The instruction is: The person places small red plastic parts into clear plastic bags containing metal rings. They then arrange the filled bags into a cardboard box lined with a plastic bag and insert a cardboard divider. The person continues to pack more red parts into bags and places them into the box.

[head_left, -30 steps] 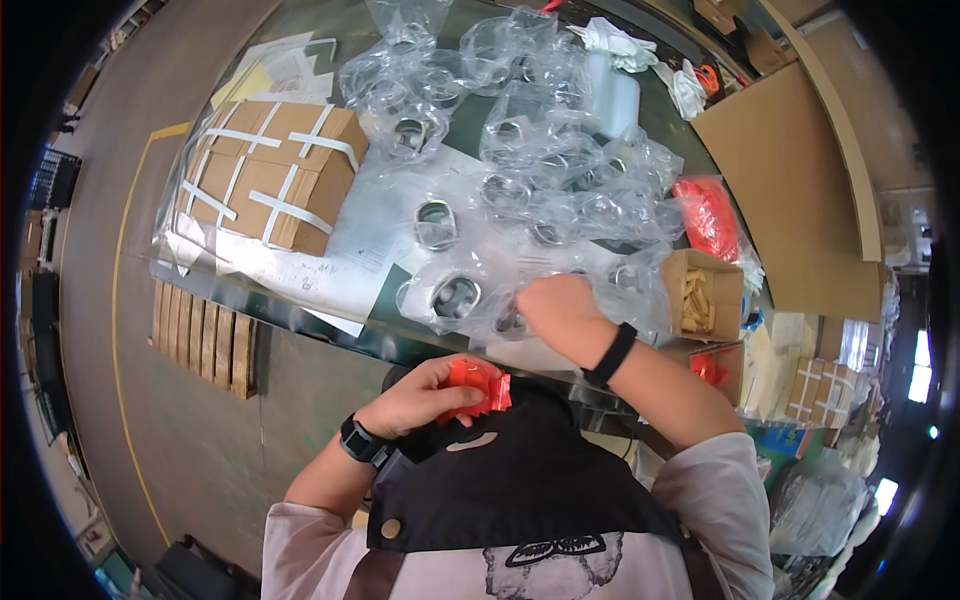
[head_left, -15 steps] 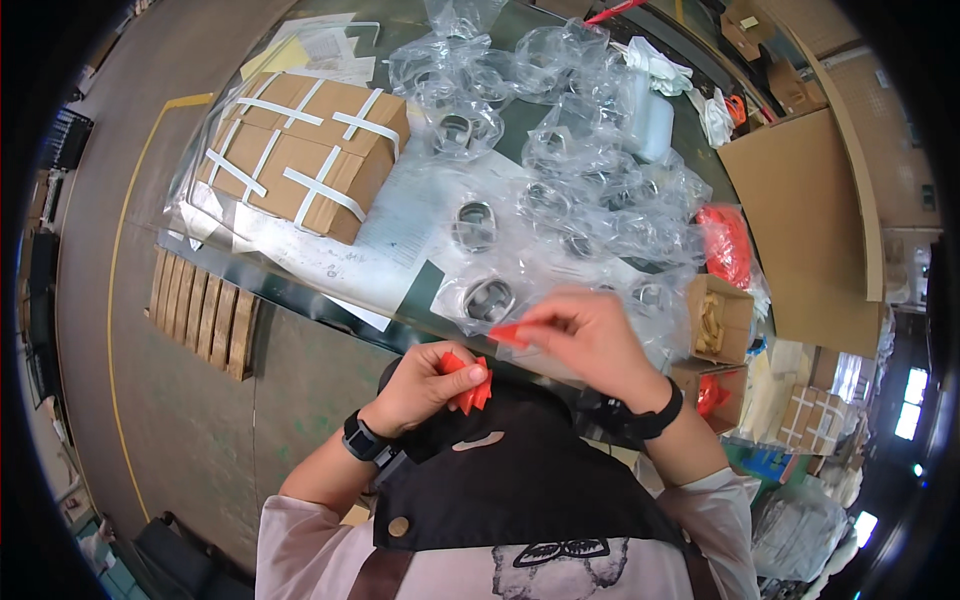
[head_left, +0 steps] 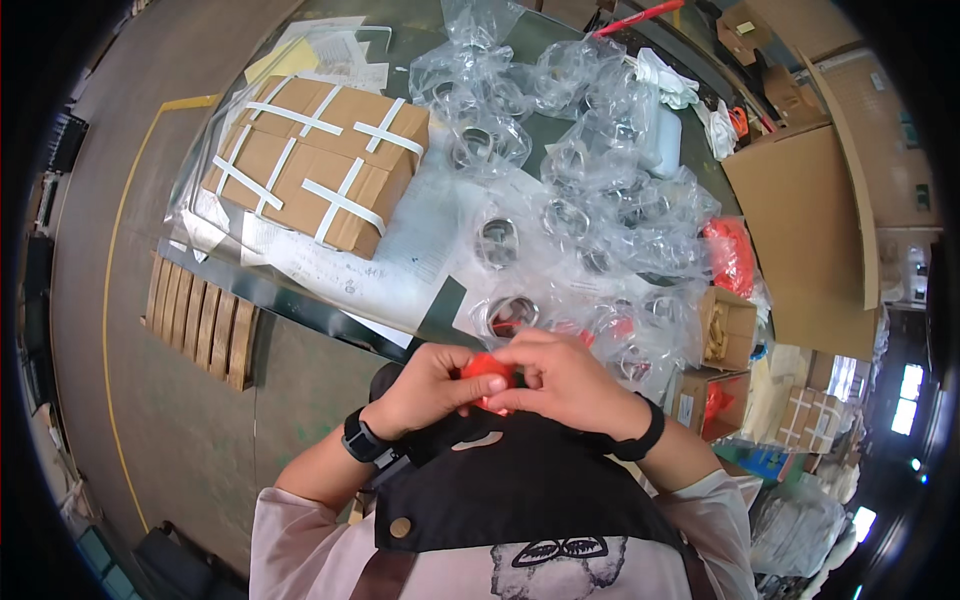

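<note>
I saw the right hand (head_left: 565,380) back from the table (head_left: 441,310), pinching the red packets (head_left: 491,366) the left hand (head_left: 425,390) gripped at twelve o'clock, near the table's edge; open floor (head_left: 300,402) lay toward nine.

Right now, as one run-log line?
left hand: holding small red plastic pieces | right hand: touching those pieces | ahead: clear plastic bags holding silvery metal rings | ahead-left: brown cardboard box with white straps

We have a rectangular cardboard box (head_left: 320,165) near the surface (head_left: 442,310)'s left edge, plastic-bagged round metal rings (head_left: 567,217) right of it, an open-topped cardboard box (head_left: 740,325) by the near-right corner.
</note>
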The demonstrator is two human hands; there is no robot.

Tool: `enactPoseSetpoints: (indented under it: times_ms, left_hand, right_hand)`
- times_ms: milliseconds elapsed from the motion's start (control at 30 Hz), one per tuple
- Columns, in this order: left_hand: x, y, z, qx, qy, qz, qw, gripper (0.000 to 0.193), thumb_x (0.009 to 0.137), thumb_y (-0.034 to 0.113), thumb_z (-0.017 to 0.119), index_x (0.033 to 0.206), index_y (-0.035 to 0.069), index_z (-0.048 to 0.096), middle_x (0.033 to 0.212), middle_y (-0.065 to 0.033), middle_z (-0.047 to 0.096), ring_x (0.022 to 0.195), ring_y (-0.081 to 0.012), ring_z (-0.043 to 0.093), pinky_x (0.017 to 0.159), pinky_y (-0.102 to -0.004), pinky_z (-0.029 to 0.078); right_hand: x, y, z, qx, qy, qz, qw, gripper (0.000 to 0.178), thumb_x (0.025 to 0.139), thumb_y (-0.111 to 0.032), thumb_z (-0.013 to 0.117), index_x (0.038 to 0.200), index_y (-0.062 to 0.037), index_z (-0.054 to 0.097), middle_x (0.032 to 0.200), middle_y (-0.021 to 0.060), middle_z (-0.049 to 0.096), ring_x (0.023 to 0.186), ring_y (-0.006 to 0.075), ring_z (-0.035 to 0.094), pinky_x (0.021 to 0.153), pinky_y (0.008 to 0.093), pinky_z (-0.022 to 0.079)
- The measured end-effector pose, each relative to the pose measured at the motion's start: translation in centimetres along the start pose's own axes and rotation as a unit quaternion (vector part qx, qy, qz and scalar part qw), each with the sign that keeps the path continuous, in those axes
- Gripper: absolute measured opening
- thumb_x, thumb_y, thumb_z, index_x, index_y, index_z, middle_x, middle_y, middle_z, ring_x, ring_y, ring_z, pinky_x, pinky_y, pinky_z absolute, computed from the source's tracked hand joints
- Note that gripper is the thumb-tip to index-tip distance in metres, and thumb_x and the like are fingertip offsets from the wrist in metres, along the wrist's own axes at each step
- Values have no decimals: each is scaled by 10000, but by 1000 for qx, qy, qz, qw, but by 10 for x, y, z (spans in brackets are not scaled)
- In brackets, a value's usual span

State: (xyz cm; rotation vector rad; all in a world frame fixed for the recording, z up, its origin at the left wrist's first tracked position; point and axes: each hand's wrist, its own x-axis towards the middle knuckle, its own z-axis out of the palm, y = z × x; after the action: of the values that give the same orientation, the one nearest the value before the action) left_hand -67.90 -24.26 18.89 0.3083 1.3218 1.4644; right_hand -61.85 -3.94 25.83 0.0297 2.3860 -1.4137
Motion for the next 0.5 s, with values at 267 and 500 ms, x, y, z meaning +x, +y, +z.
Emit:
enactPoseSetpoints:
  times_ms: [267, 500]
  left_hand:
    - [-6, 9, -24, -57, 55, 29, 996, 155, 893, 148, 723, 860, 6, 673, 817, -39, 680, 617, -49, 562, 538, -194, 468]
    - [3, 17, -27, -57, 47, 24, 997, 285, 920, 129, 686, 1177, 47, 595, 894, -1, 657, 669, -34, 560, 557, -187, 462]
  right_hand:
    - [71, 2, -53, -93, 225, -19, 970, 136, 801, -130, 726, 865, -18, 680, 815, 142, 672, 708, 306, 662, 633, 359, 501]
    - [73, 13, -50, -211, 203, 25, 956, 334, 840, -176, 720, 1096, 26, 647, 847, 132, 704, 758, 200, 683, 692, 279, 520]
